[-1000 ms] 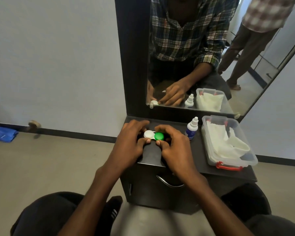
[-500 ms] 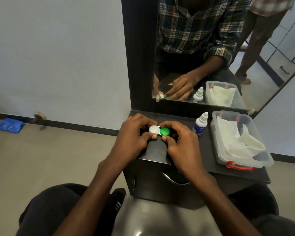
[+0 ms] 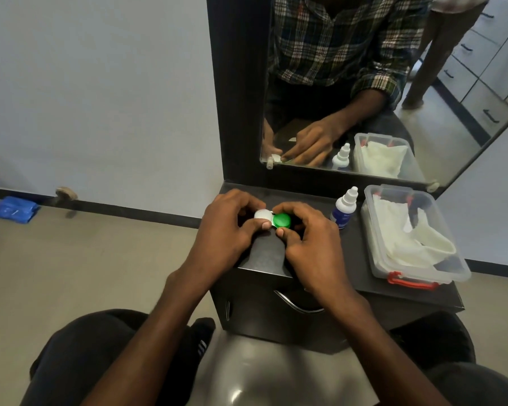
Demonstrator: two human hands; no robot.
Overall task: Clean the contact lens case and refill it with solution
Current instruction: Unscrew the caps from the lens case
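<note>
The contact lens case (image 3: 273, 218) has two round lids, one white and one green. It sits between the two hands, near the back of the dark worktop (image 3: 361, 256). I cannot tell if it rests on the worktop or is lifted a little. The left hand (image 3: 226, 230) curls its fingers round the white lid, with its thumb at the lid's near edge. The right hand (image 3: 308, 241) curls round the green lid the same way, thumb tip just under it. Both lids are on.

Just to the right stands a small solution bottle (image 3: 344, 208), white on top and blue below, with its cap on. Further right is a clear plastic box (image 3: 423, 276) with a red clip, and white cloths (image 3: 405, 238) lie inside it. Behind the worktop is a mirror (image 3: 364, 83) that shows the hands, the bottle and the box again.
</note>
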